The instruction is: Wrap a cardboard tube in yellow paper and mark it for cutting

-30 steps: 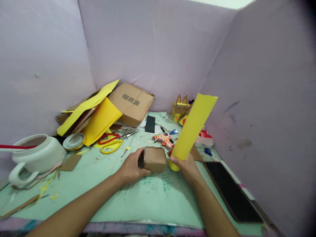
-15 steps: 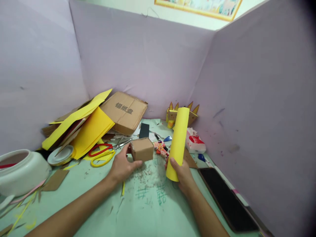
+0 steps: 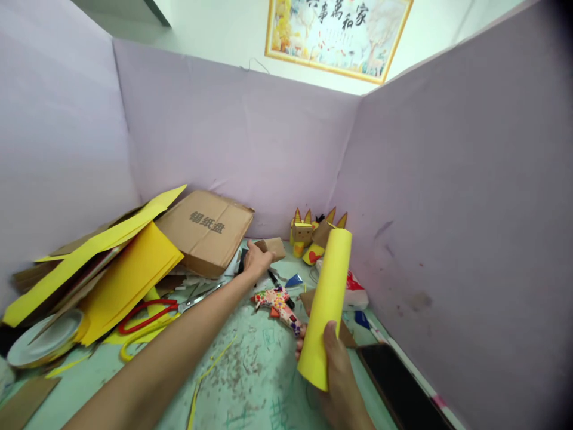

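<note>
My right hand is wrapped around the lower part of a yellow paper tube, held tilted above the table. At the back of the table my left hand is stretched far forward, its fingers closed at the left side of a small cardboard box. Part of that box is hidden by the hand. Just in front lies a floral-patterned glue gun. Right of the box stand cardboard figures with yellow spikes, partly behind the tube.
Red-and-yellow-handled scissors lie at the left, near yellow sheets and a large flat carton. A roll of tape sits at far left. At the right are a black phone-like slab and a tissue pack. Purple panels enclose the table.
My left hand has carried the small box forward from mid-table to the back. The view has tilted up and shifted right. My right hand keeps the yellow tube.
</note>
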A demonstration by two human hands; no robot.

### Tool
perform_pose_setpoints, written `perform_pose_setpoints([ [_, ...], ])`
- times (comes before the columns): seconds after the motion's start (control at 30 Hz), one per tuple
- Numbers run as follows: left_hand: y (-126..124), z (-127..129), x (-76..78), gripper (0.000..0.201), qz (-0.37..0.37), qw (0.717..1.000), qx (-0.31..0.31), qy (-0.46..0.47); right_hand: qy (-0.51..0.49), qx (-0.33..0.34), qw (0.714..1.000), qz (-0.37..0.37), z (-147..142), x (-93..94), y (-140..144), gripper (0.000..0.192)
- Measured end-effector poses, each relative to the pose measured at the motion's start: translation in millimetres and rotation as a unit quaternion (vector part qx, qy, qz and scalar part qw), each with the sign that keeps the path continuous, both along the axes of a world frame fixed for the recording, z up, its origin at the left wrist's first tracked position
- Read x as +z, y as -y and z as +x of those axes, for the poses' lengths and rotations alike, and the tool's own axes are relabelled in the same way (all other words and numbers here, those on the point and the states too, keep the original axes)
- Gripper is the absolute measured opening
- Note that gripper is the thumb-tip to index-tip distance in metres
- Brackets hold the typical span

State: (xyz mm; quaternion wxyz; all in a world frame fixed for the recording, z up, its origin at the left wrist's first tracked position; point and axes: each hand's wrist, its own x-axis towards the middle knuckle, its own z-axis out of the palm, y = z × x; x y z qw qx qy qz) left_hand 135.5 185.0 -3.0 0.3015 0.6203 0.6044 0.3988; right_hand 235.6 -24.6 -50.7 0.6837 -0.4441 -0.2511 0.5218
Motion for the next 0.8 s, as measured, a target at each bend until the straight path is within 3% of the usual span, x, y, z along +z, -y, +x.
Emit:
perform_pose_setpoints([
  [0.13, -19.0, 8.1, -8.2, 0.038, -0.005, 1.0, -0.005, -0.016, 0.0, 0.007, 1.0, 0.012, 19.0, -6.5, 5.7, 0.04],
  [0.2, -21.3, 7.0, -14.3, 0.037, -0.009, 1.0, -0.02, -0.023, 0.017, -0.004, 1.0, 0.019, 31.1, -0.7, 4.6, 0.036],
  [0.33, -17.7, 1.5, -23.9, 0.034, -0.008, 0.998, -0.051, -0.032, 0.148, -0.064, 0.986, 0.051, 54.2, 35.9, -19.4, 0.036],
  [0.47, -7.6, -5.7, -21.8, 0.037, -0.001, 0.997, -0.068, -0.026, 0.371, -0.166, 0.91, 0.079, 72.0, 82.0, -68.2, 0.028],
  [0.53, 3.0, -11.1, -15.7, 0.055, 0.009, 0.997, -0.073, -0.015, 0.446, -0.172, 0.877, 0.051, 78.1, 98.4, -96.4, 0.026],
  [0.63, 30.8, -23.5, -6.9, 0.083, 0.028, 0.996, -0.09, 0.007, 0.464, -0.14, 0.874, 0.044, 85.7, 107.3, -138.8, 0.035],
  [0.7, 56.8, -35.1, -6.2, 0.086, 0.023, 0.993, -0.115, 0.023, 0.465, -0.127, 0.875, 0.041, 90.5, 102.8, -164.0, 0.039],
  [0.8, 99.5, -54.7, -16.9, 0.083, 0.04, 0.985, -0.155, 0.069, 0.487, -0.122, 0.865, 0.022, 96.8, 87.0, -192.4, 0.041],
])
